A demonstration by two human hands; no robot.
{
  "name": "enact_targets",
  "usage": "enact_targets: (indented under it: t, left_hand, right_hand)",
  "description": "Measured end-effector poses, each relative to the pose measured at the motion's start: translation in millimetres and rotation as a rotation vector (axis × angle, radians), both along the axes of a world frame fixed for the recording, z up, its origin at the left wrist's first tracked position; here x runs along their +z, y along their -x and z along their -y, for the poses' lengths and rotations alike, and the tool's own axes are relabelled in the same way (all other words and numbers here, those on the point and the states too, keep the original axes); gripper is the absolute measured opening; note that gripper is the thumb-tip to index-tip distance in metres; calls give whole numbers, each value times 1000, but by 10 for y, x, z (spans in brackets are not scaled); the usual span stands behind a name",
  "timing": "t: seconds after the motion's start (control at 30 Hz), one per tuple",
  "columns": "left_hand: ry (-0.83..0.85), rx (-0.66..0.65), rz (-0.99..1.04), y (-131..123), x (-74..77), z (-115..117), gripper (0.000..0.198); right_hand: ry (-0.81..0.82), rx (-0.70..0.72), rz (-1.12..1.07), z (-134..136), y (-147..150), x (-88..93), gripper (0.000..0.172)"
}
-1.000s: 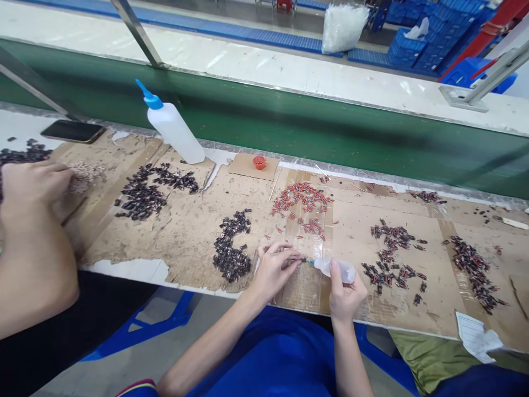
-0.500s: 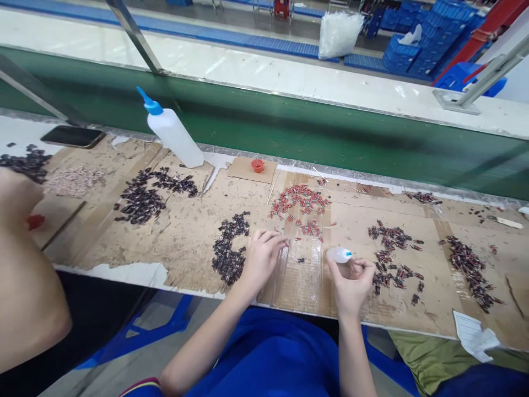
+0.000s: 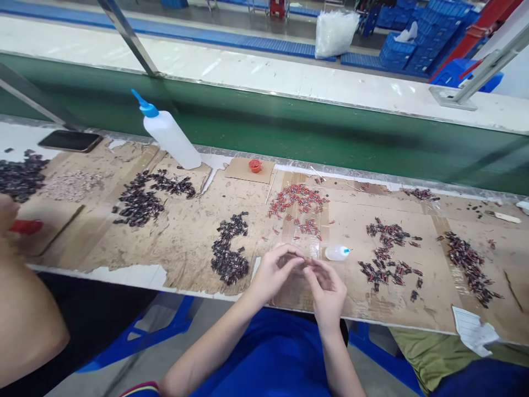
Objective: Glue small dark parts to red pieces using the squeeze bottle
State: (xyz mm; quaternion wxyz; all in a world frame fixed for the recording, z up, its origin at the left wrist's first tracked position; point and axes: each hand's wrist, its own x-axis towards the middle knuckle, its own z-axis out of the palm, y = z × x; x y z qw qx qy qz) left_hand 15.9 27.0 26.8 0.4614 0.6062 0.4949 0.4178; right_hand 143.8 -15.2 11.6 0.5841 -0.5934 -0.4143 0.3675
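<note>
My left hand and my right hand meet over the cardboard, fingertips nearly touching. My left thumb and fingers pinch a tiny reddish part. The fingers of my right hand are closed at the same spot; what they grip is too small and covered to make out. Just beyond my right hand a small white bottle with a blue tip lies on its side. Loose red parts spread ahead of my hands. Black parts are heaped to the left, and red-and-black pieces to the right.
A large white squeeze bottle with a blue nozzle stands at the back left. Beside it are a phone and a red cup. Another person's arm reaches in at the left. More pieces lie far right.
My right hand has left the small bottle and moved left to meet my left hand, which shifted right and nearer. The single dark part between them no longer shows on the cardboard.
</note>
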Motion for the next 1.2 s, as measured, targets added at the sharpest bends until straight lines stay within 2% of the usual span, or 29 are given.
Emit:
enact_targets:
  t: [0.1,0.17,0.33,0.47,0.53,0.7,0.83,1.2]
  left_hand:
    - [68,14,110,-66,9,75,13]
    - [52,1,76,-57,-27,86,13]
    - [-149,49,-378,13,-214,65,15]
    - [-214,52,-517,-5,-315,65,14]
    - [-208,30,-497,-18,-318,65,15]
    - [-140,-12,-343,0,-257,67,16]
    - [-144,-58,-302,13,-200,83,20]
    - [-129,-66,-155,1,-115,109,19]
  right_hand:
    - [44,-13,-115,-50,50,5,21]
    - [63,-34,-141,-63,25,0,21]
    - [132,-64,-133,-26,-91,-37,25]
    - [140,45,27,0,-132,-44,30]
    - [158,83,77,1,-130,-44,31]
    - [210,28,6,-19,-92,-44,32]
    - [182,57,-10,-29,-81,-17,27]
    - [150,35,-62,-14,-23,-21,25]
